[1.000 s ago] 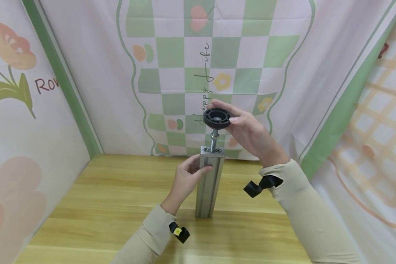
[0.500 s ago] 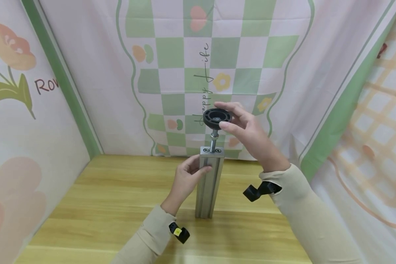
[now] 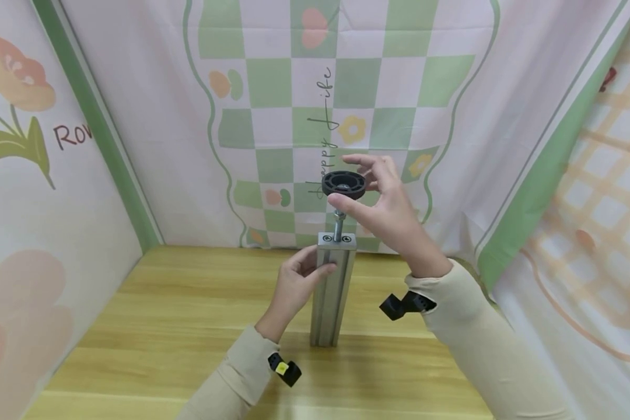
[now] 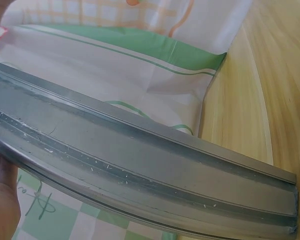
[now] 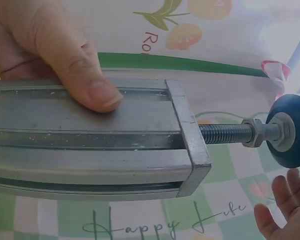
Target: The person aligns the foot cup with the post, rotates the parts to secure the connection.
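Note:
An upright grey aluminium profile (image 3: 332, 297) stands over the wooden table, its end plate (image 3: 337, 241) on top. My left hand (image 3: 296, 280) grips the profile near that upper end, thumb across its front face. From the end plate rises a threaded rod (image 5: 225, 133) with a nut (image 5: 253, 132) on it. At the rod's tip sits a round black levelling foot (image 3: 343, 185), its ribbed face up. Around the foot's right side curves my right hand (image 3: 391, 210), thumb at the front rim and index finger stretched out behind it. In the right wrist view several fingertips lie just off the foot.
The wooden table (image 3: 189, 326) reaches back to a hanging printed cloth (image 3: 273, 35) with green checks. More printed cloth closes off the left and right sides. Each sleeve carries a small black wrist mount (image 3: 406, 304).
My right thumb has swept left along the front rim of the foot, and the fingers have curled and shifted behind it. My left hand and the profile hold nearly still.

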The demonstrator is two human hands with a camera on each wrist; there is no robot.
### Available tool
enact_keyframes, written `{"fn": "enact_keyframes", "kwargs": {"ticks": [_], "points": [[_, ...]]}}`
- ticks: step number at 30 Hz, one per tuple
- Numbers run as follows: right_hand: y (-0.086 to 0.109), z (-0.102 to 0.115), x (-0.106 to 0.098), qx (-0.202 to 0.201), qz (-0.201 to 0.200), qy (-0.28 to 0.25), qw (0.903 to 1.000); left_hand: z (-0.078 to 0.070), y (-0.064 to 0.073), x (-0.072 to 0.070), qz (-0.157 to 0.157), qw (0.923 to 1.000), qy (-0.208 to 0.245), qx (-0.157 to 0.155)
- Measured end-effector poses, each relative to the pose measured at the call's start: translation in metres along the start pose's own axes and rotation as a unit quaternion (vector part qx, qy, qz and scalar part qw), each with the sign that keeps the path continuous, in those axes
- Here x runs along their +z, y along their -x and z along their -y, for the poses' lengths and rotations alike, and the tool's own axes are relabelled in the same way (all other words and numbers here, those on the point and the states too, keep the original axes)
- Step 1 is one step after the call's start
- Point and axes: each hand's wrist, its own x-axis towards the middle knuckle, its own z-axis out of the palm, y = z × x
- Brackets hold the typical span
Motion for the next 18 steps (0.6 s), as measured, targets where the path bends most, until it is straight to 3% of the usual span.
{"fn": "enact_keyframes", "kwargs": {"ticks": [3,5,11,14,18], "points": [[-0.002,-0.004,-0.001,-0.016,0.026,-0.041,0.9987,0.001,0.000,0.000,-0.001,1.0000,-0.001,-0.003],[-0.005,-0.007,-0.003,-0.014,0.062,-0.101,0.9928,0.001,0.000,0.000,0.000,1.0000,-0.001,-0.005],[-0.011,-0.017,-0.006,-0.016,0.156,-0.276,0.9484,0.000,0.000,-0.001,0.001,0.9999,-0.002,-0.010],[-0.012,-0.019,-0.008,-0.024,0.176,-0.300,0.9373,0.001,0.000,-0.001,0.001,0.9999,-0.004,-0.010],[-0.013,-0.019,-0.010,-0.024,0.185,-0.293,0.9378,0.001,0.000,-0.002,0.000,1.0000,-0.006,-0.005]]}}
